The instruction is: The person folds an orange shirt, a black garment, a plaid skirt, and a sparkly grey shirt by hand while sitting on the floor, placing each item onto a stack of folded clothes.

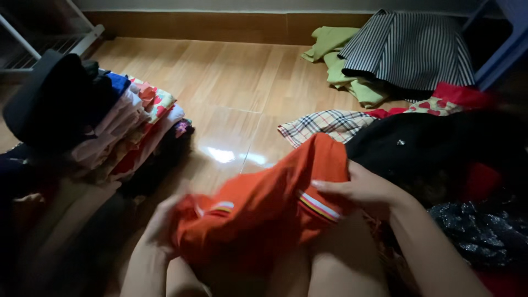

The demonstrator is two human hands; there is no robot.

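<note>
An orange garment (pixel 264 203) with striped trim lies bunched across my lap, low in the middle of the head view. My left hand (pixel 162 223) grips its left edge, and this hand looks blurred. My right hand (pixel 363 187) pinches the right side of the garment near a white and red striped band. Both hands are closed on the cloth.
A stack of folded clothes (pixel 126 126) stands on the wooden floor (pixel 231 88) at the left. Loose clothes lie at the right: a plaid piece (pixel 324 124), a black garment (pixel 434 143), a green cloth (pixel 335 55) and a striped skirt (pixel 412 49). A white rack (pixel 49 44) is far left.
</note>
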